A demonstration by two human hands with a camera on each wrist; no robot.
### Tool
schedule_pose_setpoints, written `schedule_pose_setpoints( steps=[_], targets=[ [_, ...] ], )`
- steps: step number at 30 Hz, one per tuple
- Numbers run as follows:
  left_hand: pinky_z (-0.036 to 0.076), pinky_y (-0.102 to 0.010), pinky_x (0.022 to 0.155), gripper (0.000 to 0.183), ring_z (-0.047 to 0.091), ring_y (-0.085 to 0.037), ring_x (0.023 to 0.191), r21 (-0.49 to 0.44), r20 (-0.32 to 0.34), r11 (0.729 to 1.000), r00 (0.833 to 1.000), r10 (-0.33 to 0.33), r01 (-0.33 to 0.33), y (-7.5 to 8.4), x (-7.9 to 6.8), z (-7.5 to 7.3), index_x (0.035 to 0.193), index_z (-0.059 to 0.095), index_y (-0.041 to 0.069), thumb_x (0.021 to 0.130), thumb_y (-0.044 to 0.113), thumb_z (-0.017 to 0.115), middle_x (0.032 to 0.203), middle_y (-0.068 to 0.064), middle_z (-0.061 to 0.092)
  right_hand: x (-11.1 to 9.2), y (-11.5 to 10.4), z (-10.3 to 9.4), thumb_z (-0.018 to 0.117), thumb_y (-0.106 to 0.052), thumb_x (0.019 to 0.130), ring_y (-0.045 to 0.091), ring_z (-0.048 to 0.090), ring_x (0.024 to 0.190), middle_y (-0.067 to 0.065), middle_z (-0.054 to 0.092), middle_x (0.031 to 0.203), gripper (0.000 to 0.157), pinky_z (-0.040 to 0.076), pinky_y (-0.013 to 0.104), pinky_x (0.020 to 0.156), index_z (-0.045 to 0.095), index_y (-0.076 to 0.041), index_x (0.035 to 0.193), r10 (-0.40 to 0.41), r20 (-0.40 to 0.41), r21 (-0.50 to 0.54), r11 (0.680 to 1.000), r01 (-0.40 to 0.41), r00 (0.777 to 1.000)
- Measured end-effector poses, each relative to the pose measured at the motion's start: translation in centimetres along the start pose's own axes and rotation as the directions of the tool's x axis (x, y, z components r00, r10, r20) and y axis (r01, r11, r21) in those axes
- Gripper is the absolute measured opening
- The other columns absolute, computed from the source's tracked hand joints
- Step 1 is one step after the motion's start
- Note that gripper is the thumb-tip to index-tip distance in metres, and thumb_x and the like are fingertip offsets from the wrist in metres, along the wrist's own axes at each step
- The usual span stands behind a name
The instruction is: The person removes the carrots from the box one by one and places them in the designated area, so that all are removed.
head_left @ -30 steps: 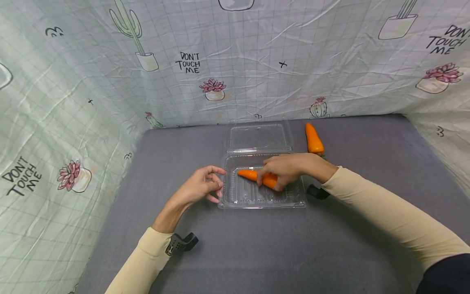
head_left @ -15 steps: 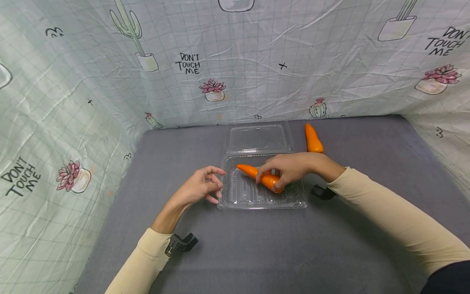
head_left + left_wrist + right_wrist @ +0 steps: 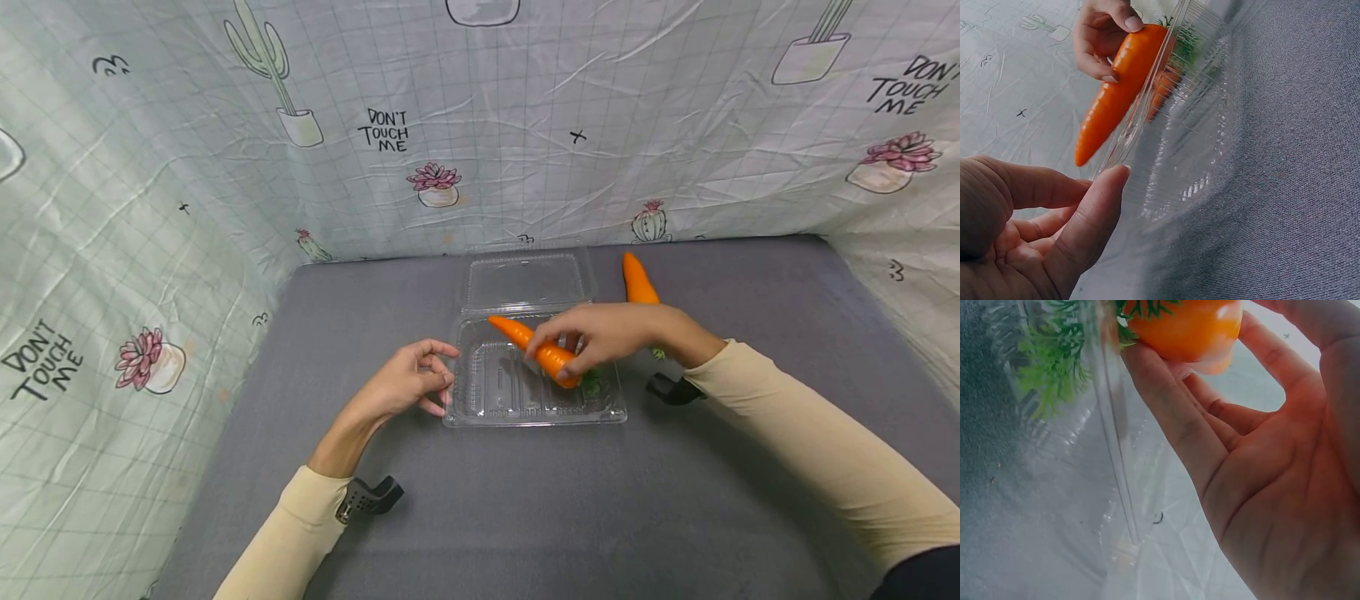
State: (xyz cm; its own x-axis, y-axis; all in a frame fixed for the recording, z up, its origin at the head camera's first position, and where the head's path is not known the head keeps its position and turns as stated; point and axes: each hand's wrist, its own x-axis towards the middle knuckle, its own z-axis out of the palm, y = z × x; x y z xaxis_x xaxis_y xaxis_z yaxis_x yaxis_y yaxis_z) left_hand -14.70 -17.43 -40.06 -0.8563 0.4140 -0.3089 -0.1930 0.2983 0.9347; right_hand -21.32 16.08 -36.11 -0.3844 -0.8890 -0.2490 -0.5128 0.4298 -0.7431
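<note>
An orange carrot with green leaves [image 3: 551,357] is in my right hand [image 3: 603,335], gripped between thumb and fingers near its thick end. It tilts above the clear plastic container [image 3: 487,408], its narrow tip pointing to the far left. In the left wrist view, the carrot [image 3: 1116,94] shows above the container's rim, with the green leaves near the wall. My left hand [image 3: 408,379] pinches the container's left rim, the thumb [image 3: 1094,215] and forefinger meeting at the edge. The right wrist view shows my fingers under the carrot's thick end [image 3: 1191,331].
The container's hinged lid [image 3: 528,282] lies open behind the base. A second carrot [image 3: 639,279] lies on the grey tabletop [image 3: 525,508] to the right of the lid, its leafy end partly behind my right forearm. A patterned cloth [image 3: 495,125] hangs behind the table.
My right hand has lifted the carrot up from the container's floor and shifted slightly right. The carrot's tip has risen toward the far side. My left hand has stayed at the rim.
</note>
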Motion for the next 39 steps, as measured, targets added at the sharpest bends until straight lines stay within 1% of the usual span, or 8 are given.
schedule_pose_setpoints(
  steps=[5,8,11,15,20,26,33,39],
  targets=[
    [0.066,-0.043,0.062,0.045,0.068,-0.024,0.072,0.005,0.002,1.0,1.0,0.001,-0.001,0.0,0.0,0.0,0.141,0.046,-0.007,0.098,-0.004,0.059,0.096,-0.029,0.062,-0.6,-0.2,-0.4,0.073,-0.016,0.095,0.018,0.064,0.111,-0.001,0.06,0.137,0.044,0.058,0.035,0.095,0.061,-0.036,0.132,-0.001,-0.024,0.044,0.999,0.002,1.0],
    [0.066,-0.042,0.062,0.045,0.068,-0.024,0.072,0.006,0.004,1.0,1.0,0.005,-0.005,0.0,0.0,-0.1,0.141,0.045,-0.007,0.098,-0.003,0.059,0.095,-0.028,0.062,-1.0,-0.3,-0.6,0.072,-0.017,0.095,0.021,0.062,0.114,0.001,0.059,0.138,0.043,0.058,0.039,0.097,0.061,-0.034,0.134,-0.022,-0.041,0.056,0.998,0.025,0.999],
    [0.066,-0.043,0.063,0.046,0.068,-0.024,0.072,0.008,0.005,1.0,1.0,0.007,-0.007,0.0,0.0,-0.1,0.141,0.045,-0.008,0.098,-0.003,0.06,0.094,-0.027,0.062,-1.5,-0.5,-0.9,0.073,-0.02,0.096,0.023,0.062,0.114,-0.002,0.059,0.137,0.043,0.058,0.041,0.097,0.06,-0.033,0.135,-0.032,-0.062,0.073,0.997,0.036,0.998],
    [0.066,-0.043,0.063,0.046,0.068,-0.024,0.072,0.01,0.006,1.0,1.0,0.008,-0.008,0.0,0.0,-0.1,0.141,0.045,-0.007,0.098,-0.002,0.06,0.092,-0.025,0.062,-2.1,-0.5,-1.1,0.073,-0.021,0.096,0.021,0.062,0.113,-0.004,0.058,0.138,0.044,0.059,0.039,0.097,0.06,-0.033,0.136,-0.027,-0.086,0.096,0.995,0.035,0.996],
    [0.066,-0.043,0.062,0.046,0.068,-0.024,0.072,0.01,0.004,1.0,1.0,0.006,-0.006,0.0,0.0,-0.1,0.141,0.045,-0.007,0.098,-0.003,0.06,0.09,-0.022,0.063,-2.6,-0.6,-1.3,0.072,-0.022,0.097,0.021,0.062,0.115,0.0,0.057,0.14,0.043,0.058,0.039,0.098,0.059,-0.032,0.137,-0.028,-0.1,0.12,0.992,0.04,0.995],
    [0.066,-0.043,0.062,0.045,0.068,-0.024,0.072,0.013,0.004,1.0,1.0,0.003,-0.004,0.0,0.1,0.0,0.141,0.046,-0.006,0.098,-0.003,0.059,0.091,-0.024,0.063,-3.3,-0.7,-1.5,0.072,-0.022,0.097,0.024,0.06,0.115,-0.001,0.058,0.138,0.043,0.058,0.043,0.099,0.059,-0.029,0.137,-0.048,-0.12,0.126,0.99,0.063,0.992],
    [0.066,-0.043,0.063,0.046,0.068,-0.025,0.072,0.013,0.007,1.0,1.0,0.008,-0.008,0.0,0.0,-0.1,0.141,0.045,-0.007,0.098,-0.002,0.06,0.091,-0.024,0.063,-4.0,-0.2,-1.5,0.071,-0.021,0.097,0.028,0.059,0.118,0.003,0.057,0.139,0.042,0.059,0.044,0.098,0.059,-0.027,0.138,-0.075,-0.14,0.135,0.986,0.094,0.987],
    [0.066,-0.043,0.063,0.045,0.068,-0.024,0.072,0.012,0.005,1.0,1.0,0.009,-0.009,0.0,0.0,0.0,0.141,0.045,-0.007,0.098,-0.003,0.059,0.091,-0.024,0.063,-5.0,0.2,-1.7,0.071,-0.023,0.098,0.025,0.06,0.118,0.002,0.058,0.138,0.042,0.059,0.04,0.098,0.058,-0.029,0.138,-0.063,-0.177,0.105,0.991,0.083,0.982]
  ],
)
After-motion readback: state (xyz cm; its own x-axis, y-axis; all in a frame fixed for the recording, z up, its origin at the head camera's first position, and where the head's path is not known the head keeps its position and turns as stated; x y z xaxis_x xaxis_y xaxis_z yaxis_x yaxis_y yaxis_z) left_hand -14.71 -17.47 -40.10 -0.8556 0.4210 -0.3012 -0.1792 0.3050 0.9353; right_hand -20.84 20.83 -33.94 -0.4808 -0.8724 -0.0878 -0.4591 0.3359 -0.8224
